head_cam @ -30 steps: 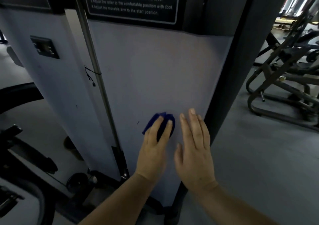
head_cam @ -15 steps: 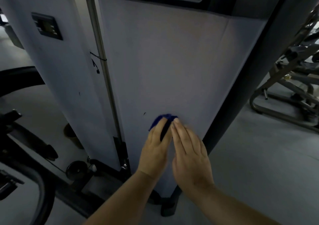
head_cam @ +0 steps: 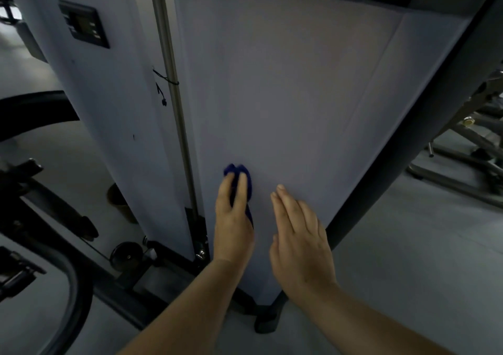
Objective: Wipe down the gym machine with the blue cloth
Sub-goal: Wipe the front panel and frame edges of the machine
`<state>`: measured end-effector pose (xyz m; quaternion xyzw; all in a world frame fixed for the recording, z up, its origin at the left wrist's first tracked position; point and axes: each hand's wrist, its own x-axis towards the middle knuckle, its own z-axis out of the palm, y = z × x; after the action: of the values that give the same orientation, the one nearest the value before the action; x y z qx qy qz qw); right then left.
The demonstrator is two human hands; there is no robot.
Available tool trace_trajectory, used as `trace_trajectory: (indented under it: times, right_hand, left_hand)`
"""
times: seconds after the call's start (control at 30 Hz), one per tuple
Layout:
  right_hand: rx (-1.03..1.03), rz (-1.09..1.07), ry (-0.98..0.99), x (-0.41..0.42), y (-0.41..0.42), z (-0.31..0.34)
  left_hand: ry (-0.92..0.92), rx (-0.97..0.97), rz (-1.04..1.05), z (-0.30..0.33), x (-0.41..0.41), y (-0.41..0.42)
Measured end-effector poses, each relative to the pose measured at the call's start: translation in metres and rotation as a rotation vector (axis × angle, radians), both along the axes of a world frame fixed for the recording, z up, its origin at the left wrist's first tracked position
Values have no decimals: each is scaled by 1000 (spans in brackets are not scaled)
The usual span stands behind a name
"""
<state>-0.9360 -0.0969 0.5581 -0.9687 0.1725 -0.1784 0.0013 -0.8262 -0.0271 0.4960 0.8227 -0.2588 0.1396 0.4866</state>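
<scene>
Cloth (head_cam: pixel 246 180) mostly hidden under left hand (head_cam: pixel 233 224)

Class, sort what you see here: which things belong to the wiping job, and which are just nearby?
Part of the job:
blue cloth
left hand
machine's white panel

Just nearby:
right hand
metal rod
small display unit
other gym equipment
</scene>
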Motion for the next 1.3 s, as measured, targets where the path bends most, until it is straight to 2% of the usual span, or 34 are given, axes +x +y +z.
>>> trace_trajectory:
  times: [0.1,0.3,0.47,0.53,0.6,0.7,0.77,0.83,0.87,0.97,1.07,1.13,1.2,1.3]
  right_hand:
    - [57,7,-1,3,3,-1]
    - [116,40,4,4,3,-6]
    - [179,62,-50,4,2,-8]
    - [233,68,-114,3,2,-9]
    - [308,52,-198,1,2,-8]
    - [368,30,-310,-3,2,-8]
    - [345,30,-335,-7,1,-7]
    - [337,32,-374,-12,-1,-7]
    - [351,26,-401,-15,-3,-7]
    - [421,-24,-488,-25,-13,-12]
    - [477,-100,-514,-35,-25,-14]
    - [507,-107,-535,-40,-31,-14]
    - [562,-90,-559,-42,-36,-14]
    - [625,-61,-564,-43,-39,-16]
  left_hand:
    - [54,-6,115,11,8,0]
    - [102,-25,-12,-2,-19,-3]
    - [295,-145,142,20,22,4]
    - [300,-134,127,24,10,1]
    - [241,-110,-30,20,-21,-5]
    - [-23,-59,-329,13,-49,-10]
    - [-140,-38,-202,13,-34,-13]
    - [-44,-88,-44,24,-17,-13]
    - [-33,-119,-60,27,-15,-13]
    - [-145,-25,-115,11,-31,-21]
    - [-170,4,-190,0,-58,-27]
    - [-122,-50,-233,16,-59,-29]
    - [-234,-106,-217,43,-49,-35]
    - [-354,-81,-164,62,-46,-42]
